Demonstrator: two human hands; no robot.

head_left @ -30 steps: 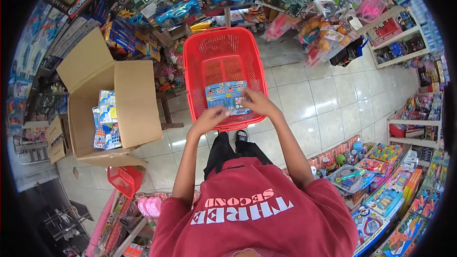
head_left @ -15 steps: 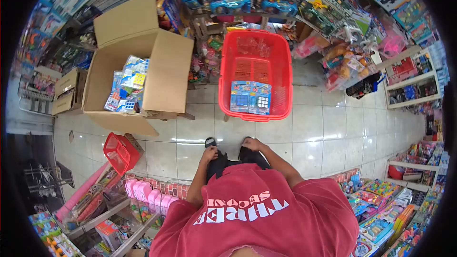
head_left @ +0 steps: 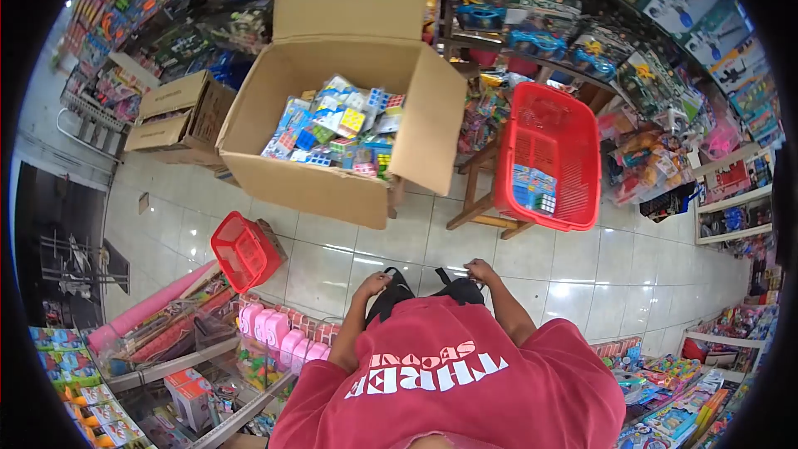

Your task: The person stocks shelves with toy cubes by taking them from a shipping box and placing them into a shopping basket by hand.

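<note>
On the knees, left hand (head_left: 373, 284) and right hand (head_left: 480, 270), each grip empty, toy-filled cardboard box (head_left: 332, 129) well apart

Large open brown cardboard box (head_left: 332, 175), matt, holding glossy plastic-wrapped puzzle-cube toy packs (head_left: 337, 129). Red perforated plastic basket (head_left: 573, 158) on a wooden stool (head_left: 475, 199); pale floor tiles (head_left: 332, 258), smooth and glossy.

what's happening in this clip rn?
A person in a red shirt stands in a toy shop, both hands empty: left hand and right hand rest near the thighs. A puzzle-cube pack lies in the red basket on a wooden stool. The open cardboard box holds more packs.
</note>
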